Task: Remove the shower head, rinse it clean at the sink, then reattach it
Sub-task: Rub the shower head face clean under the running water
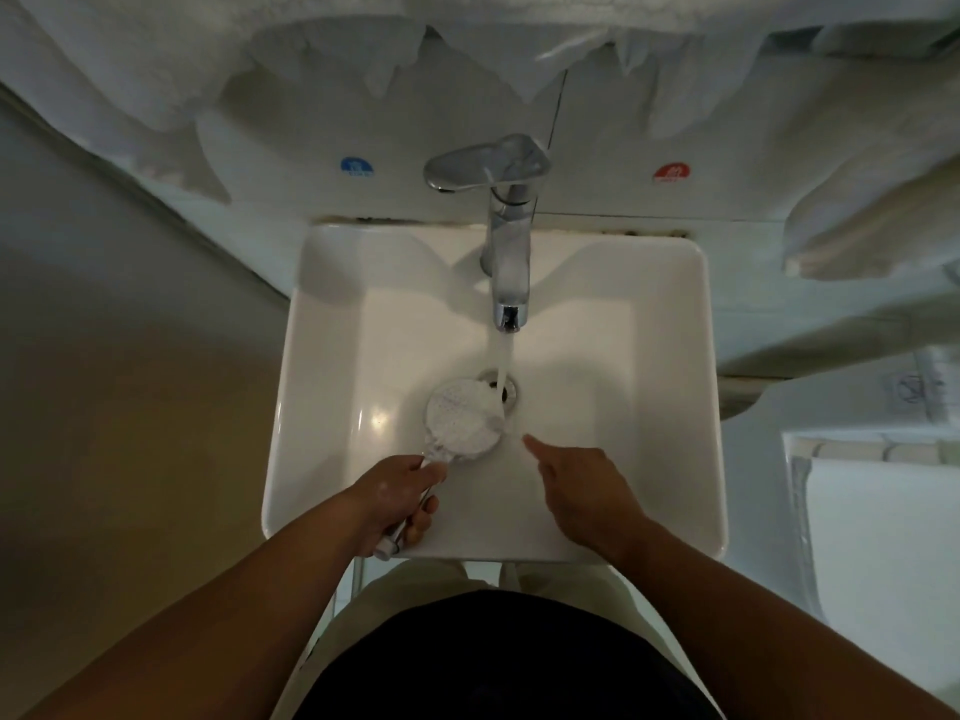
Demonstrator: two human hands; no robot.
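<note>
The shower head (464,419) is a round white disc with a chrome handle, held face up over the white sink (322,356). My left hand (400,495) grips its handle near the sink's front edge. Water runs from the chrome tap (510,241) and strikes the upper right edge of the disc, just over the drain (511,389). My right hand (582,483) hovers to the right of the shower head, apart from it, one finger stretched toward it and nothing held.
White towels (857,226) hang on the right and along the top. Blue (357,166) and red (671,173) stickers mark the wall behind the tap. A white fixture (883,537) stands at the lower right.
</note>
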